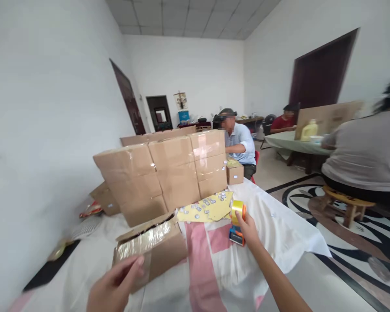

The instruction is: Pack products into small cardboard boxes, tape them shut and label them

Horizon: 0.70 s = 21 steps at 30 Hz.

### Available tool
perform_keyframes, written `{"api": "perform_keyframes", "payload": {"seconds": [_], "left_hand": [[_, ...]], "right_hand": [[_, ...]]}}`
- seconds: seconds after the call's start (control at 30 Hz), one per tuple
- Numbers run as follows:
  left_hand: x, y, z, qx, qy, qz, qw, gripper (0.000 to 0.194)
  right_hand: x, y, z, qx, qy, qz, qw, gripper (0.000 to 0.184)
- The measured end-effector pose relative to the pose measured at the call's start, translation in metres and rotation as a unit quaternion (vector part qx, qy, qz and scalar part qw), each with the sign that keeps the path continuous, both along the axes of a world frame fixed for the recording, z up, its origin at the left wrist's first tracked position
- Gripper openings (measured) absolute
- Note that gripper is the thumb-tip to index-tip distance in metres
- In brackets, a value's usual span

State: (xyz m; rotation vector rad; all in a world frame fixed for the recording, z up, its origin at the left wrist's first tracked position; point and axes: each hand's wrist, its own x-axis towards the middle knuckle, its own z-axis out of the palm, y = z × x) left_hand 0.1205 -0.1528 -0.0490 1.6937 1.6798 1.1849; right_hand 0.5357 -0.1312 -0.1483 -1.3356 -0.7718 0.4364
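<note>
A cardboard box with shiny tape along its top lies tilted on the cloth, a gap showing at its top flap. My left hand is at the near left side of this box, thumb and fingers drawn together; whether they pinch the cardboard, tape or something else is not clear. In my right hand, to the right of the box, is a tape dispenser in blue and orange with a roll of yellow tape. Just behind it lies a yellow patterned sheet.
Stacked cardboard boxes form a wall across the table, with a small box at its right end. White and pink cloth covers the table. A person sits behind the boxes; another person sits on a stool at right.
</note>
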Motion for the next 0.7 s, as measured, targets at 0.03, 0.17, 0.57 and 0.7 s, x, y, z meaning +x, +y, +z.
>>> {"api": "perform_keyframes", "payload": {"seconds": [0.03,0.17,0.57,0.7], "left_hand": [[0.005,0.005,0.003,-0.01,-0.022,0.0,1.0,0.048],[0.03,0.014,0.017,0.023,-0.09,0.023,0.995,0.044],[0.061,0.013,0.004,0.039,-0.114,-0.064,0.991,0.026],[0.063,-0.023,-0.004,0.004,-0.094,-0.1,0.991,0.036]], "right_hand": [[0.002,-0.001,-0.005,-0.014,-0.018,-0.016,1.0,0.058],[0.008,-0.007,-0.013,-0.037,-0.085,-0.139,0.986,0.054],[-0.154,-0.003,0.103,0.172,-0.227,0.338,0.897,0.023],[-0.163,-0.02,0.133,0.226,-0.327,0.386,0.833,0.014]]}}
